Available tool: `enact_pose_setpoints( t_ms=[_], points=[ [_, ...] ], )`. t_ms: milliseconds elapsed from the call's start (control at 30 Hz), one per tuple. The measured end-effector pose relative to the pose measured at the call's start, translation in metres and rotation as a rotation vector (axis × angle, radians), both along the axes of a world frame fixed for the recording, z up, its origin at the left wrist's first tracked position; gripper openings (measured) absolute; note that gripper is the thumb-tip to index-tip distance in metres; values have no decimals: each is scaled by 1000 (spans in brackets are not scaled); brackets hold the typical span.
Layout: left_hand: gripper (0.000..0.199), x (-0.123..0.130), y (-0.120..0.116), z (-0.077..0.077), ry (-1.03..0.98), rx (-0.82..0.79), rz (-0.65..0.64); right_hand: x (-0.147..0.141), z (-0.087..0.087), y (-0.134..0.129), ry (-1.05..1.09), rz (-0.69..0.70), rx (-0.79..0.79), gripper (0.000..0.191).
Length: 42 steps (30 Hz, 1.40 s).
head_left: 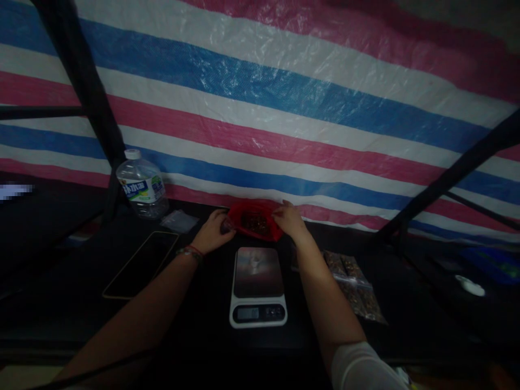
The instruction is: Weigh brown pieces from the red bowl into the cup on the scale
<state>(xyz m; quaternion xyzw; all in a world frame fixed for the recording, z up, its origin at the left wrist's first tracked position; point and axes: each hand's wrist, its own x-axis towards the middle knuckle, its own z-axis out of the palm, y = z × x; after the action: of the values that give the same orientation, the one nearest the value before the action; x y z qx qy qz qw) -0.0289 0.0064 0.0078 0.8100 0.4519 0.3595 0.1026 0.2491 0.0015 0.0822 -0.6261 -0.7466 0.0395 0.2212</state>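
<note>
The red bag [260, 206] lies near the far edge of the surface [211, 303], mouth likely kept open by the right hand [291, 221], grip clamped on its rim — left hand [212, 233] opposite, grip unclear; scale [258, 273] nearer, display readable
</note>
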Motion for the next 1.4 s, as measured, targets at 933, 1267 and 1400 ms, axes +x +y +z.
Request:
enact_pose_setpoints(
  t_ms=[933,1267,1400],
  points=[
    [59,9,-16,13,-69,99,-70,2,13,-6,70,10,-56,28],
    [52,6,-17,15,-54,101,-162,20,19,-11,-96,-105,-94,25],
    [50,-6,-10,18,-45,125,-109,5,25,-15,-28,14,37,23]
  ],
)
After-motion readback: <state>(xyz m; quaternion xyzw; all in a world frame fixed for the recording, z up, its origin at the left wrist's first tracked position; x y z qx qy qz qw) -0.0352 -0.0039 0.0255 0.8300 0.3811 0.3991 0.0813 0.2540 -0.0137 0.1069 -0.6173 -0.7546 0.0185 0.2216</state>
